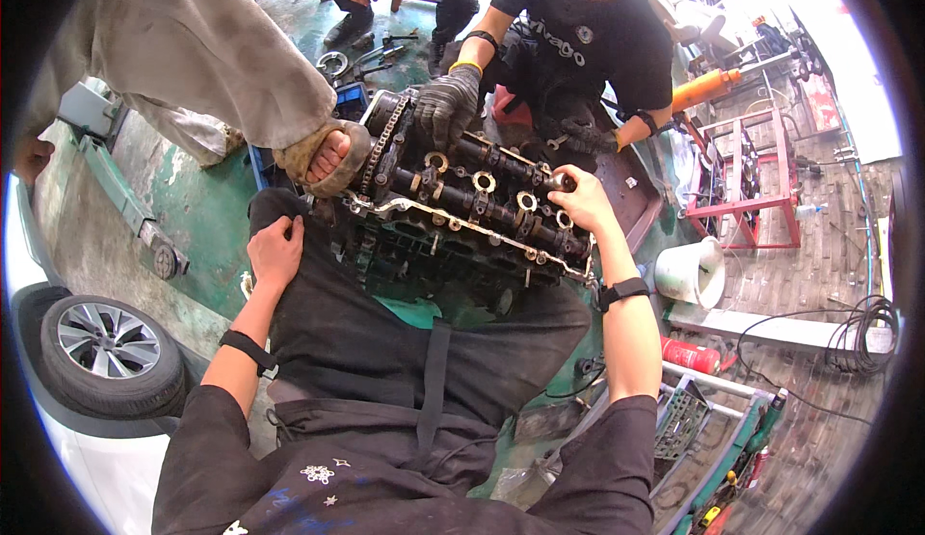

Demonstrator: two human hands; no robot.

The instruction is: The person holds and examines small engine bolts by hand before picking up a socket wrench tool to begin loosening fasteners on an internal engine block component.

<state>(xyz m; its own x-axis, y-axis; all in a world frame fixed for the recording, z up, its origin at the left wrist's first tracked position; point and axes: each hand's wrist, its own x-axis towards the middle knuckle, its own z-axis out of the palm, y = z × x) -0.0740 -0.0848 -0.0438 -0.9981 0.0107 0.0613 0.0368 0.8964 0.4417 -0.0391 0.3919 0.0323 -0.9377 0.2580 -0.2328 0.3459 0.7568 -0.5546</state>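
Engine [462, 209] in front of your knees; right hand [584, 202] on a round metal piece [562, 182]

Your right hand grasps the metal piece, thumb and fingers around it, at the engine's right end. Your left hand [277, 252] is loosely clenched and rests against your left leg [313, 270]; cannot tell whether anything is inside the curled fingers.

The engine lies just beyond your legs, its top facing up. Several brass-coloured rings [483, 181] show along the top; a chain [386, 146] runs across the left end.

A co-worker [602, 39] faces you across the engine. One grey glove [449, 107] rests on the far side near the chain; the other glove [586, 136] is near a small metal tool [556, 143], grip unclear. Another person's sandalled foot [330, 157] is at the left end, beside the chain.

Well apart: a car wheel [111, 337] at left; a white bucket [677, 273] and a red fire extinguisher [689, 354] at right.
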